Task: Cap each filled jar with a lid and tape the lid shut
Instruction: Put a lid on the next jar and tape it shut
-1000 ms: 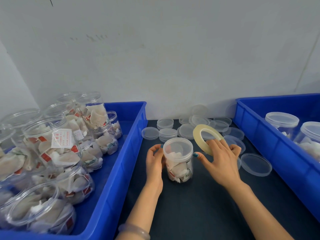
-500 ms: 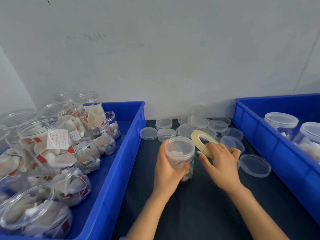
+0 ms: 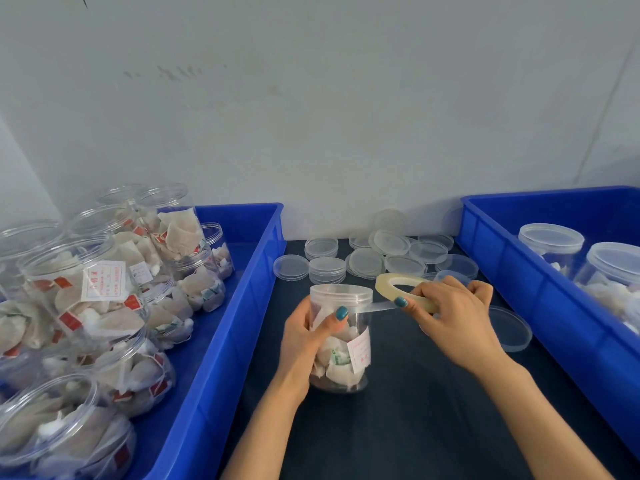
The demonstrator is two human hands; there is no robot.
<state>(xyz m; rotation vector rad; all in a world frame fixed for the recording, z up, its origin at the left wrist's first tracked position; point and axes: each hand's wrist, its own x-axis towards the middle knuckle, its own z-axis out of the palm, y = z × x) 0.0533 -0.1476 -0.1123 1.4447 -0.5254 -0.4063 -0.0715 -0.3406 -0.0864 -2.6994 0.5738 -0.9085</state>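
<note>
- A pale, scuffed wall (image 3: 346,116) closed off the back of the worktop (image 3: 415,427), whose dark, matte surface ran as a lane between two bins.
- The left blue bin (image 3: 242,306), hard glossy plastic, held a heap of clear open jars (image 3: 86,289) stuffed with white sachets; its rim stood just beside the left hand (image 3: 301,341).
- The right blue bin (image 3: 519,271) carried capped jars (image 3: 550,244), its wall near the right hand (image 3: 453,327).
- Loose lids (image 3: 367,261), thin translucent discs, lay scattered and stacked behind the hands by the wall; one single lid (image 3: 512,329) lay flat just right of the right hand.
- Bare worktop lay open in front, around both forearms.
- The filled jar (image 3: 341,362), a clear cylinder, stood mid-lane with its lid (image 3: 341,294) on, the left fingers curled round it.
- The right fingers gripped the yellowish tape roll (image 3: 388,282), a flat ring.
- A clear tape strip (image 3: 377,307) stretched from the roll to the jar just under the lid, pinned by the left thumb.
</note>
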